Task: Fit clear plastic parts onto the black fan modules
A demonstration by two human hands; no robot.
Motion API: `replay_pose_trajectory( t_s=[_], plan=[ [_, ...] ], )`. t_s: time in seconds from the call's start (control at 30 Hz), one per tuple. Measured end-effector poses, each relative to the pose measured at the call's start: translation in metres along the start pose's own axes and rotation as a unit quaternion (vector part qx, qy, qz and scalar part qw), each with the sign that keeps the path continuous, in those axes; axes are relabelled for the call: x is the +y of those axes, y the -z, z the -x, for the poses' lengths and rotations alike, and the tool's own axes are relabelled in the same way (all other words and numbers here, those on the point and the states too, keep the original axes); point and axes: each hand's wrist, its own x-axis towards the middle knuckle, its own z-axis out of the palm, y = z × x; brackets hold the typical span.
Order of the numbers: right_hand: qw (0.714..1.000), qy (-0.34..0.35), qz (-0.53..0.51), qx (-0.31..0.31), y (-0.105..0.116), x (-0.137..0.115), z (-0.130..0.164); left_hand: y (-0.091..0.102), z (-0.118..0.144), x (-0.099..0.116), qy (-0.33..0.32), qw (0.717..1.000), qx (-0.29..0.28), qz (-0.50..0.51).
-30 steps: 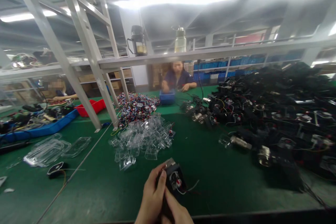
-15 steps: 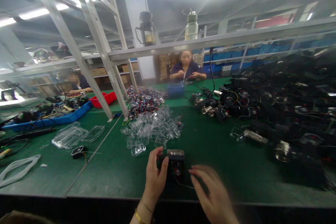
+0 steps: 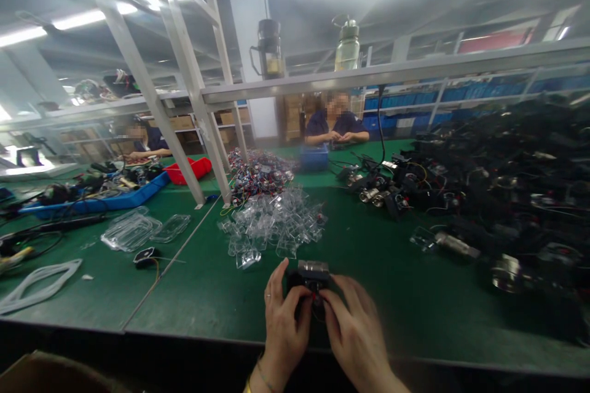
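Note:
A small black motor unit (image 3: pixel 310 277) with a silver top and a red spot sits between both of my hands, low in the middle of the view. My left hand (image 3: pixel 283 319) grips its left side, thumb against the front. My right hand (image 3: pixel 353 328) closes on its right side, fingertips at the red spot. Just beyond them a pile of clear plastic covers (image 3: pixel 271 224) lies on the green table (image 3: pixel 207 295).
A big heap of black wired units (image 3: pixel 488 190) fills the right side. Coloured wired parts (image 3: pixel 260 173), a blue bin (image 3: pixel 314 158), a red tray (image 3: pixel 191 169) and clear trays (image 3: pixel 133 230) lie further off. Two other people sit across the table behind a metal frame.
My right hand has come in from the right and closed onto the unit. The view has tilted down slightly and both hands sit nearer the table's front edge.

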Motion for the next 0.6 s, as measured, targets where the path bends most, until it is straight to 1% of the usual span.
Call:
replay_pose_trajectory(
  t_s=[0.37, 0.5, 0.6],
  plan=[
    [0.992, -0.012, -0.112, -0.049, -0.007, 0.007, -0.015, -0.003, -0.001, -0.002, 0.036, 0.998, -0.029, 0.045],
    [0.990, -0.015, -0.128, -0.052, -0.011, 0.006, -0.016, -0.003, -0.002, -0.004, 0.033, 0.998, -0.027, 0.052],
    [0.990, -0.018, -0.136, -0.042, -0.013, 0.006, -0.017, -0.004, -0.002, -0.006, 0.034, 0.997, -0.038, 0.063]
  ],
)
